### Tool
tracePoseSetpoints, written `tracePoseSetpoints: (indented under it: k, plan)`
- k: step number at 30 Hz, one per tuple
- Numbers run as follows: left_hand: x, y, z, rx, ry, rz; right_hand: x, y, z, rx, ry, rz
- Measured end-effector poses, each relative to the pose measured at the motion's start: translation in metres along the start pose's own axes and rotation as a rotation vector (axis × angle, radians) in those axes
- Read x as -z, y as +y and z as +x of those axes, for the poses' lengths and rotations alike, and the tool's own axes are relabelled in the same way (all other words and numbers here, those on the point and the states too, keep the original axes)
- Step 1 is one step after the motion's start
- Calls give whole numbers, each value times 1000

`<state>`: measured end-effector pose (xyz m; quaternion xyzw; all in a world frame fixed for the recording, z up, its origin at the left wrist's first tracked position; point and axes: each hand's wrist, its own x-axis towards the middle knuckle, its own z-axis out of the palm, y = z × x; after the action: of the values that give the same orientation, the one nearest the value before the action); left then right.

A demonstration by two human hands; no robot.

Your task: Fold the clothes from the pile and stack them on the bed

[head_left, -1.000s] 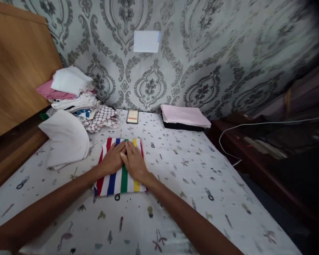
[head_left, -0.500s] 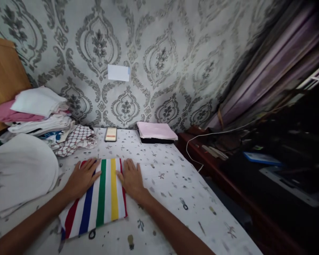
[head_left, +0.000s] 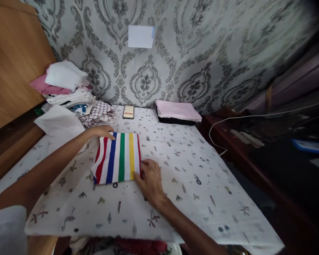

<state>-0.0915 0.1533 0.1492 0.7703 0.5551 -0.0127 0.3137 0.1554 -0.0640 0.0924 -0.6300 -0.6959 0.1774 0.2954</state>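
Note:
A folded striped cloth (head_left: pixel 122 157), white with red, blue, green and yellow bands, lies flat on the patterned white sheet (head_left: pixel 175 177). My left hand (head_left: pixel 103 131) is at its far left corner, thumb on top and fingers at the far edge, closed on it. At the near right corner, my right hand (head_left: pixel 150 179) pinches the side edge, its thumb over the yellow band and its fingers curled beside the red trim. Fingertips of both hands are partly hidden by the cloth edge.
A clothes pile (head_left: pixel 69 88) and a white cloth (head_left: pixel 60 122) are at the left, beside a wooden panel (head_left: pixel 13 53). By the wall lie a small card-like item (head_left: pixel 128 112) and a pink folded stack (head_left: pixel 178 110). A white cable (head_left: pixel 241 117) crosses the dark furniture at right.
My hands have gone from lying flat on the cloth to holding its edges, the right one lower along the side. The view has tilted down and shifted left.

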Motion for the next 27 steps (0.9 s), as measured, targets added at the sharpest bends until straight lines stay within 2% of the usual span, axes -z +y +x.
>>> tracePoseSetpoints:
  k: [3, 6, 9, 11, 14, 17, 22, 24, 27]
  plan:
    - [4, 0, -8, 18, -44, -107, 6, 3, 10, -44, 11, 192]
    - [-7, 3, -28, 89, -55, -518, 25, 14, 29, -194, 12, 503]
    - [-35, 12, -58, 177, -45, -927, 49, 31, 54, -424, 71, 823]
    - [-58, 21, -77, 235, -74, -1035, 62, 42, 65, -575, 95, 980]
    - [-81, 31, -95, 276, -155, -1126, 69, 53, 66, -702, 31, 1109]
    - [-83, 35, -91, 299, -125, -1183, 66, 56, 51, -701, -70, 1161]
    - [-75, 35, -64, 329, -60, -1213, 53, 51, 19, -670, -253, 1154]
    - [-74, 41, -57, 290, -120, -1245, 50, 51, 12, -654, -271, 1158]
    - [-73, 57, -49, 152, -231, -1302, 58, 54, 14, -616, -206, 1169]
